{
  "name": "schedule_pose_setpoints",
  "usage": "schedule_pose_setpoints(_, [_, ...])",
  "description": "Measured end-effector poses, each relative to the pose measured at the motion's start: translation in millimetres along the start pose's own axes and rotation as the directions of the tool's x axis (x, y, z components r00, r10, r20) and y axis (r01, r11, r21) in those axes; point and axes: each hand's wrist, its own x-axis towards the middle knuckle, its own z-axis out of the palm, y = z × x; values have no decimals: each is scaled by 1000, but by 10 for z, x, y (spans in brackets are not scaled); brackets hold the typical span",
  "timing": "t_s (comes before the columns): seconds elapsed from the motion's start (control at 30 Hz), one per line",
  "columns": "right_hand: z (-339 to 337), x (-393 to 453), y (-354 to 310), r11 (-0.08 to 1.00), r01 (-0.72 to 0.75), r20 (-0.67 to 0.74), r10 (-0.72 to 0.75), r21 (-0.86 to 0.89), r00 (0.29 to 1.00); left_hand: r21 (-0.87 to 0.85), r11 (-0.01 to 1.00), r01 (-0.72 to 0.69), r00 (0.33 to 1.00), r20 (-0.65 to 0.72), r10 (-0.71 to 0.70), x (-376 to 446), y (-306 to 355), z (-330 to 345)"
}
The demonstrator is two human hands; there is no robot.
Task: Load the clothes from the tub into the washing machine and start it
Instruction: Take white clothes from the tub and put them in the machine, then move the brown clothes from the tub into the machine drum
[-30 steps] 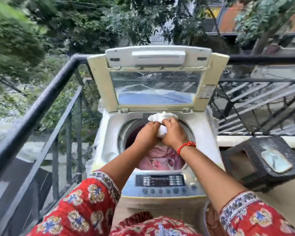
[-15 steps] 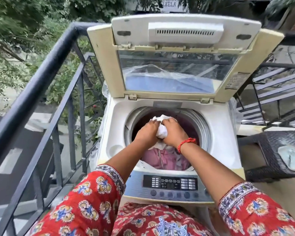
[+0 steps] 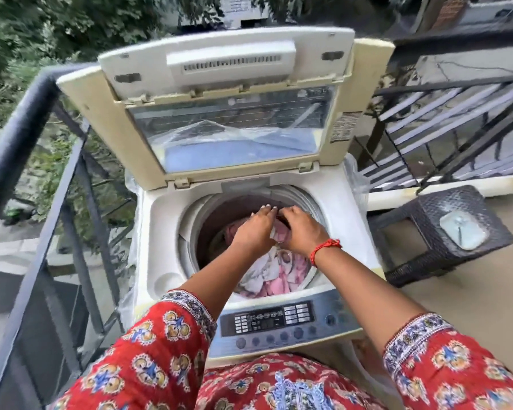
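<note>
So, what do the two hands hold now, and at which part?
Both hands, left hand and right hand, are over the drum, at a pale cloth between them; the grip itself cannot be told.

Daylit balcony, dark metal railing (image 3: 27,137), wicker stool (image 3: 444,232), green trees (image 3: 57,28)

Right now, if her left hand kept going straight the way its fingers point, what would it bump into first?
Probably the far inner wall of the drum. The left hand points away from her across the opening, above the clothes. Depth is hard to judge, so it might brush the laundry first.
</note>
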Motion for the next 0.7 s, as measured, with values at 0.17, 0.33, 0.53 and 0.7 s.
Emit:
schedule_pose_setpoints(0.17, [-262,-416,443,992,-126,-129,128,26,983,3,988,-155,988,19,155,153,612,54])
schedule_pose_setpoints(0.33, [-458,-1085,1002,949,-298,-285,314,101,906,159,900,-406,914,86,397,300,1440,259])
schedule_pose_setpoints(0.53, [-512,-2020,1741,852,-468,-355,524,236,774,138,790,-597,802,142,580,237,2515,696])
schedule_pose_setpoints(0.7, [-392,-2801,2256,766,-547,-339,641,337,688,166,740,-652,748,303,591,70,3277,1275])
